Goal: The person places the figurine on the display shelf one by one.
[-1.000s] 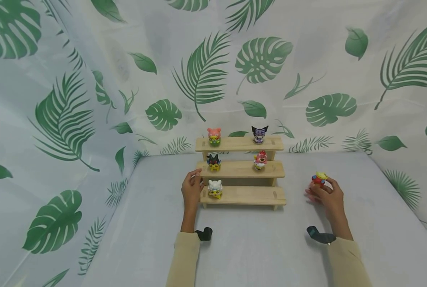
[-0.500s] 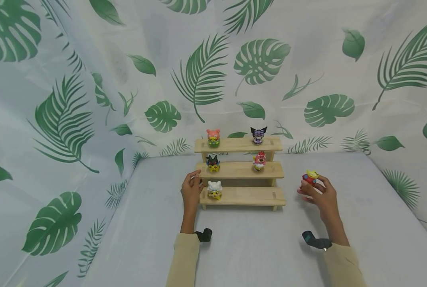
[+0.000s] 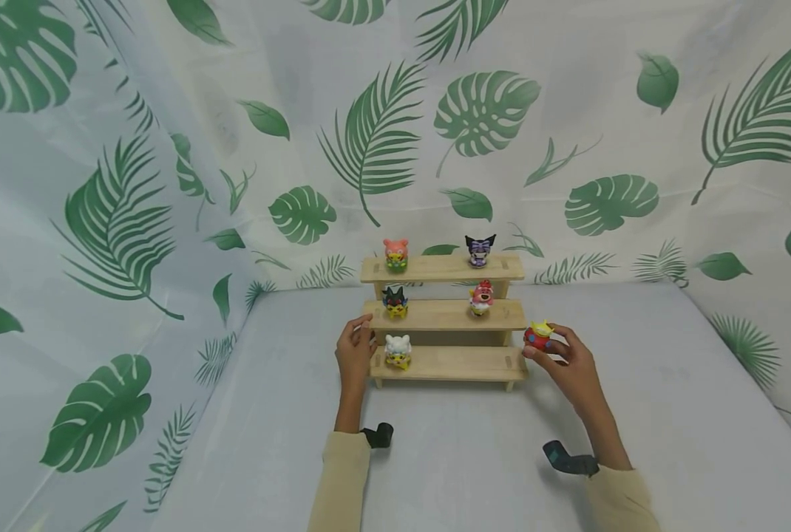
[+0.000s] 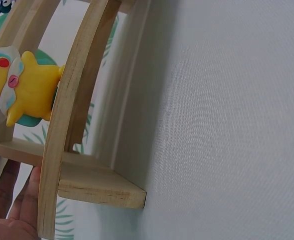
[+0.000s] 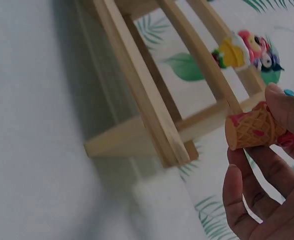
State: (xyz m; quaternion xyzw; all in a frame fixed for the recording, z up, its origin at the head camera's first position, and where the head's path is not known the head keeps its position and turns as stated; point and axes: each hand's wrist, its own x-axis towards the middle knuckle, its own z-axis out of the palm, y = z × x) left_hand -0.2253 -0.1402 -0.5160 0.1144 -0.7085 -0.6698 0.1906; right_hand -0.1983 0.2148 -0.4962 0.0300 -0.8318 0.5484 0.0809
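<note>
My right hand (image 3: 574,368) pinches a small figurine (image 3: 537,338) between thumb and fingers, in the air just off the right end of the three-tier wooden display shelf (image 3: 455,363). The figurine has a red body and a yellow top; the right wrist view shows its waffle-cone base (image 5: 252,131). At the shelf's left end is my left hand (image 3: 354,353), its fingers (image 4: 5,187) extended against the side panel and partly hidden behind it. Near it, a yellow figurine in a white hood (image 3: 398,351) stands on the bottom tier's left end.
On the middle tier stand a black-eared yellow figurine (image 3: 395,301) and a pink-and-red one (image 3: 481,299). Up top are a pink-hooded figurine (image 3: 396,255) and a black-and-purple one (image 3: 480,251). A leaf-print curtain (image 3: 382,133) hangs behind the white table (image 3: 449,458).
My right hand has carried the red-and-yellow figurine leftward, up to the shelf's right end. The left hand has stayed at the shelf's left side.
</note>
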